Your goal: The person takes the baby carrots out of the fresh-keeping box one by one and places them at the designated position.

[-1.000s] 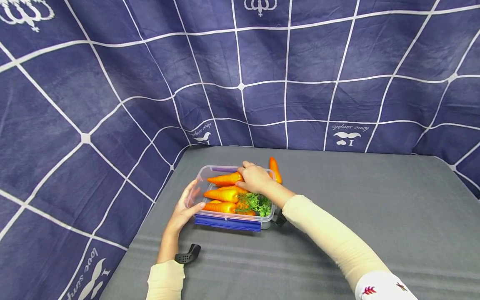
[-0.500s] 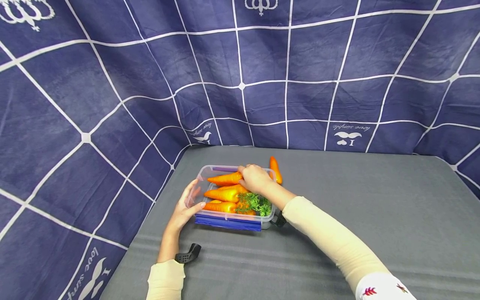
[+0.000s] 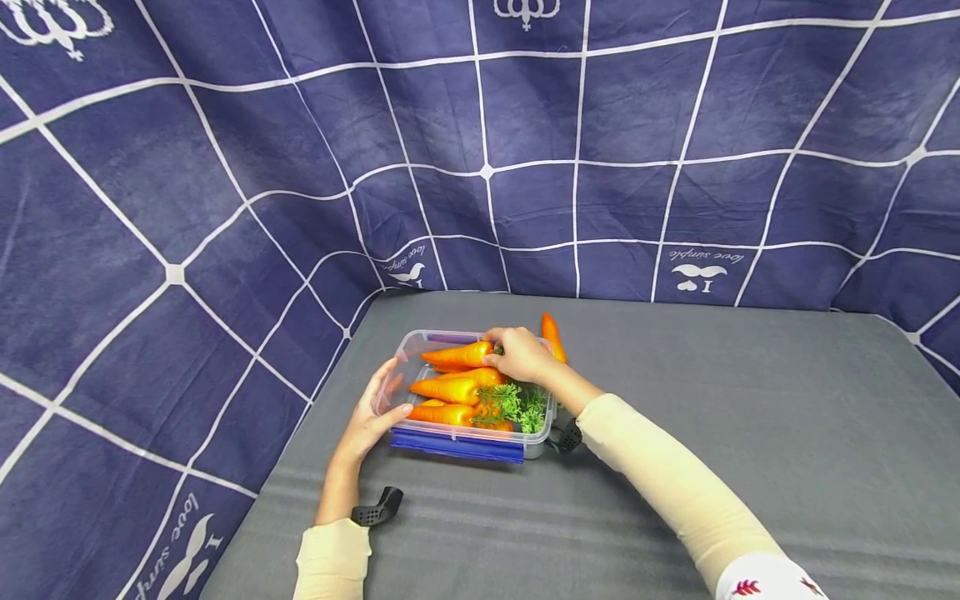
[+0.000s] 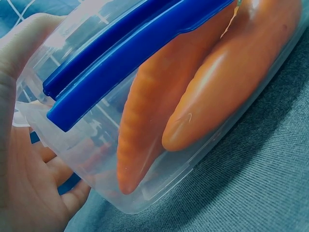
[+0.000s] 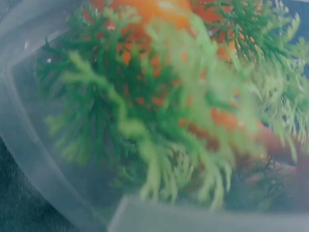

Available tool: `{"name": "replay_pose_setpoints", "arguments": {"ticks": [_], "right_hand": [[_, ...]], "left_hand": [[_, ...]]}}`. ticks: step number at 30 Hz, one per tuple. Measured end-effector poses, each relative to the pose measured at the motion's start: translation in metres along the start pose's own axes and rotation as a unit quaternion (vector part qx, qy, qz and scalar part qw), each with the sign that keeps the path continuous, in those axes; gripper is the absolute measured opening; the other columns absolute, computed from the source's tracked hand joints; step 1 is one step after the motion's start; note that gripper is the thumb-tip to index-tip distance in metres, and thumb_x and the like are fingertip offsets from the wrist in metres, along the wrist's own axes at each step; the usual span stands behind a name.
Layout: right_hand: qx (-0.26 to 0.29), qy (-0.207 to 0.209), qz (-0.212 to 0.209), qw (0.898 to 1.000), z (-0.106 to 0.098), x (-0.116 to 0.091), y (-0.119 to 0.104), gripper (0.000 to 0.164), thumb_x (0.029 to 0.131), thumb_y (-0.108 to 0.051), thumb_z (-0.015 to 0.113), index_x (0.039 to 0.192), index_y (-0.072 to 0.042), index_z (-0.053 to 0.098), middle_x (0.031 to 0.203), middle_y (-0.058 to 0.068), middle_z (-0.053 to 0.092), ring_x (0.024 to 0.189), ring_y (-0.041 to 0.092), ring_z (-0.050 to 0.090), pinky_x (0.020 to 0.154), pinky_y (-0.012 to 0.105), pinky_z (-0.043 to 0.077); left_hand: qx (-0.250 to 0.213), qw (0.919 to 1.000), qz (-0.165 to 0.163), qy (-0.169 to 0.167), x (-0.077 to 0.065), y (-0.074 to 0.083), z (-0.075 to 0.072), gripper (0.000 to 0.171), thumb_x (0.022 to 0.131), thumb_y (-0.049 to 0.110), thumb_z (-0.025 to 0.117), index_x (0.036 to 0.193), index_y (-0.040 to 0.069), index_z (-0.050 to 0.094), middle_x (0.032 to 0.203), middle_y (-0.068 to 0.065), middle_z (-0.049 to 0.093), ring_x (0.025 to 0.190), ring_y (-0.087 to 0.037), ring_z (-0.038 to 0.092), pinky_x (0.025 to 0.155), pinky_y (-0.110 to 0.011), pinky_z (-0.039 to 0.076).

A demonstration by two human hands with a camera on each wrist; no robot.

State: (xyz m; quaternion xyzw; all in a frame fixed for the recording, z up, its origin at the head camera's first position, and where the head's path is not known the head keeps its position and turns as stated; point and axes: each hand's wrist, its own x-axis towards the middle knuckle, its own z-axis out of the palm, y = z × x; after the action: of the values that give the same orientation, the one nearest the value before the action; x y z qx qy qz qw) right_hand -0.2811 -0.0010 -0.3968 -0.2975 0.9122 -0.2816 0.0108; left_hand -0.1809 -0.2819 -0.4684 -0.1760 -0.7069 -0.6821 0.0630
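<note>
A clear plastic food box point(image 3: 450, 432) with blue latches stands on the grey table, full of orange carrots point(image 3: 446, 390) with feathery green tops. My left hand point(image 3: 366, 427) holds the box's left end, thumb at the near rim and fingers along the outside wall. In the left wrist view, two carrots point(image 4: 227, 92) show through the wall below a blue latch point(image 4: 135, 63). Reaching over the far right of the box, my right hand point(image 3: 521, 353) pinches the top end of the rearmost carrot point(image 3: 459, 356). Blurred carrot greens point(image 5: 188, 111) fill the right wrist view.
One more carrot point(image 3: 551, 333) lies outside the box, behind its right end and beyond the right hand. A blue curtain point(image 3: 525, 125) with white lines rises along the back and left edges of the grey tabletop point(image 3: 675, 400).
My right hand has shifted slightly right, and the rearmost carrot has come slightly right and up with it. The left hand and the box hold still.
</note>
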Motion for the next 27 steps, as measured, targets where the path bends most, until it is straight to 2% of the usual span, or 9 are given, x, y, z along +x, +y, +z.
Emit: {"name": "replay_pose_setpoints", "arguments": {"ticks": [2,4,7,10,13,19,24,27], "right_hand": [[0.008,0.0,0.02,1.0,-0.003,-0.001,0.001,0.04,0.088,-0.029,0.073,0.12,-0.007,0.066,0.099,0.008,0.069,0.084,0.021,0.063,0.067,0.034,0.052],[0.01,-0.002,0.03,0.999,-0.007,-0.002,0.002,0.043,0.084,-0.033,0.075,0.117,-0.006,0.066,0.097,0.007,0.069,0.077,0.019,0.06,0.063,0.032,0.049],[0.014,-0.003,0.026,1.0,-0.014,-0.003,0.004,0.044,0.08,-0.035,0.079,0.108,-0.004,0.067,0.091,0.006,0.068,0.068,0.017,0.054,0.062,0.029,0.045],[0.029,-0.007,0.021,0.999,-0.02,-0.006,0.008,0.038,0.078,-0.033,0.08,0.097,-0.003,0.067,0.078,0.004,0.064,0.063,0.015,0.051,0.062,0.028,0.044],[0.061,-0.007,0.028,0.998,-0.026,-0.009,0.011,0.033,0.079,-0.032,0.079,0.09,-0.003,0.067,0.068,0.001,0.059,0.06,0.014,0.051,0.059,0.027,0.044],[0.141,0.033,0.058,0.988,-0.035,-0.022,0.019,0.034,0.078,-0.033,0.078,0.093,-0.003,0.071,0.071,0.001,0.061,0.062,0.014,0.052,0.06,0.027,0.044],[0.205,0.072,0.087,0.972,-0.042,-0.034,0.027,0.034,0.083,-0.03,0.076,0.099,-0.001,0.07,0.076,0.006,0.064,0.059,0.017,0.057,0.053,0.028,0.045],[0.235,0.104,0.113,0.96,-0.045,-0.041,0.032,0.034,0.084,-0.031,0.075,0.101,-0.001,0.069,0.078,0.011,0.067,0.059,0.018,0.061,0.05,0.027,0.045]], "left_hand": [[0.001,1.0,-0.002,-0.001,0.0,0.0,0.001,0.077,0.084,-0.016,0.057,0.149,-0.008,0.017,0.157,-0.028,0.01,0.138,-0.055,0.013,0.113,-0.038,0.027],[0.002,1.0,-0.008,0.002,0.0,0.001,0.001,0.077,0.084,-0.015,0.057,0.149,-0.007,0.018,0.158,-0.027,0.011,0.138,-0.054,0.014,0.114,-0.044,0.024],[0.008,0.9998,-0.016,0.007,0.001,0.001,0.002,0.077,0.084,-0.014,0.058,0.15,-0.006,0.019,0.158,-0.026,0.011,0.138,-0.053,0.015,0.114,-0.055,0.015],[0.01,0.9997,-0.019,0.009,0.001,0.001,0.002,0.077,0.084,-0.014,0.058,0.15,-0.006,0.019,0.159,-0.025,0.012,0.138,-0.053,0.015,0.112,-0.059,0.01],[0.01,0.9998,-0.015,0.007,0.001,0.001,0.001,0.078,0.083,-0.014,0.058,0.149,-0.007,0.018,0.158,-0.026,0.012,0.138,-0.054,0.014,0.115,-0.052,0.014],[0.004,1.0,-0.006,0.003,0.0,0.002,0.002,0.077,0.084,-0.014,0.058,0.149,-0.007,0.018,0.158,-0.028,0.011,0.137,-0.055,0.013,0.112,-0.03,0.029],[0.005,0.9999,-0.009,0.006,0.0,0.001,0.002,0.078,0.083,-0.014,0.058,0.149,-0.007,0.018,0.157,-0.028,0.012,0.137,-0.055,0.014,0.111,-0.03,0.03],[0.007,0.9999,-0.013,0.006,0.0,0.001,0.002,0.078,0.084,-0.013,0.058,0.149,-0.007,0.017,0.157,-0.028,0.012,0.138,-0.054,0.014,0.113,-0.037,0.027]]}}
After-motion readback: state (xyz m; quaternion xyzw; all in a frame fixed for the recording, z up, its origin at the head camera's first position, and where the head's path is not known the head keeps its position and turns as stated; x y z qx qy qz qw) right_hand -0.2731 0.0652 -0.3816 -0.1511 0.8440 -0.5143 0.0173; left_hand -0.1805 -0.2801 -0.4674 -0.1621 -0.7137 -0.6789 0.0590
